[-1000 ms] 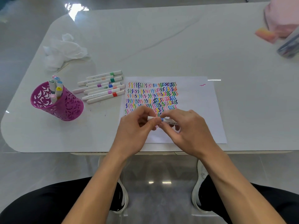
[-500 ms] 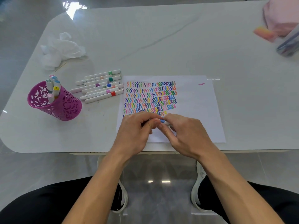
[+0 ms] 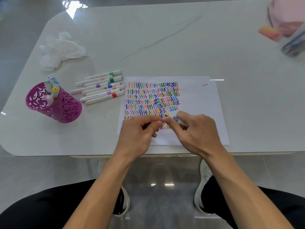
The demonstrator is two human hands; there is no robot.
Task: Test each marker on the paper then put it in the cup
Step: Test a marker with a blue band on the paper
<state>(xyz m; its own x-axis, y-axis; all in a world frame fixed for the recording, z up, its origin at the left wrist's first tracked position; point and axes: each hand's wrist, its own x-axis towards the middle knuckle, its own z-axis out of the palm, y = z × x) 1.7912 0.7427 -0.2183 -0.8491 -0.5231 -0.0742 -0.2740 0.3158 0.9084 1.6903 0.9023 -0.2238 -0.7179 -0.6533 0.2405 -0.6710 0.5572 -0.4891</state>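
Head view. Your right hand (image 3: 198,134) grips a white marker (image 3: 179,121) with a blue band. The marker sticks out past its fingertips over the lower part of the paper (image 3: 198,100), just beside your left hand (image 3: 138,136). Left thumb and forefinger are pressed together with the fingers curled; you cannot tell whether they pinch anything. The purple cup (image 3: 66,109) stands well to the left on the tabletop (image 3: 165,38), with several markers in it. A row of loose markers (image 3: 102,87) lies between cup and paper.
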